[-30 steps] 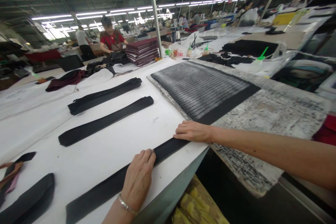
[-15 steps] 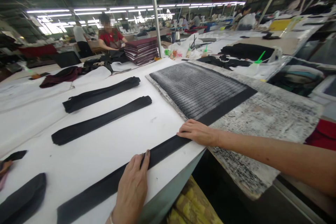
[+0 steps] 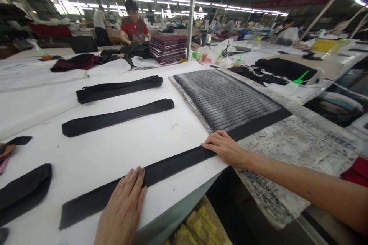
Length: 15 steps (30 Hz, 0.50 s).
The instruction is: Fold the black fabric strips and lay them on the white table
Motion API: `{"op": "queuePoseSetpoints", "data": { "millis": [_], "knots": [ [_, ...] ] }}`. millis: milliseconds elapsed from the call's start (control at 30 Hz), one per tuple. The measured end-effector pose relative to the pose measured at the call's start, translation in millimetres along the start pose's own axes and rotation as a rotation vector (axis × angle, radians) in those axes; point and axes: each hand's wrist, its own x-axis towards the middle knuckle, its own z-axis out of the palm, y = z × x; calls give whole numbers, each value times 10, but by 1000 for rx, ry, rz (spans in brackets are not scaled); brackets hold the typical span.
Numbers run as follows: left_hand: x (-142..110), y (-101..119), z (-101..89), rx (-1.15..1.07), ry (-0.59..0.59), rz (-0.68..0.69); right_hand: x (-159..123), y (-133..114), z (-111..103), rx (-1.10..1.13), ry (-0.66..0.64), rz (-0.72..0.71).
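Observation:
A long black fabric strip (image 3: 172, 162) lies along the near edge of the white table (image 3: 120, 149). My left hand (image 3: 123, 206) rests flat on it, fingers stretched out and pressed together. My right hand (image 3: 225, 147) lies flat on the strip's right part, where it passes onto a speckled grey board (image 3: 299, 141). Neither hand grips anything.
Two more black strips (image 3: 117, 118) (image 3: 119, 88) lie further back, and a folded black piece (image 3: 24, 191) at the near left. A grey ribbed panel (image 3: 227, 97) sits on the board. A stack of maroon fabric (image 3: 168, 48), a pole (image 3: 191, 11) and a person in red (image 3: 134, 26) stand behind.
My left hand has slid left along the strip, nearer the table's edge. The right hand has stayed about where it was. The view has swung a little to the left.

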Motion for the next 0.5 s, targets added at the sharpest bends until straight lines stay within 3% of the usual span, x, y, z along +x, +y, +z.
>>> {"op": "queuePoseSetpoints", "data": {
  "millis": [167, 300, 400, 500],
  "knots": [
    [-45, 56, -46, -44, -41, -115, -67, -87, 69, -79, -1, -20],
    [9, 58, -245, -173, -232, -242, -147, -14, 196, -190, 90, -104],
    [84, 4, -362, -320, -342, -336, -24, 70, 267, -199, 213, -126],
    [146, 22, -393, -402, -319, -399, 221, -146, 213, -197, 281, -55]
  ]
}}
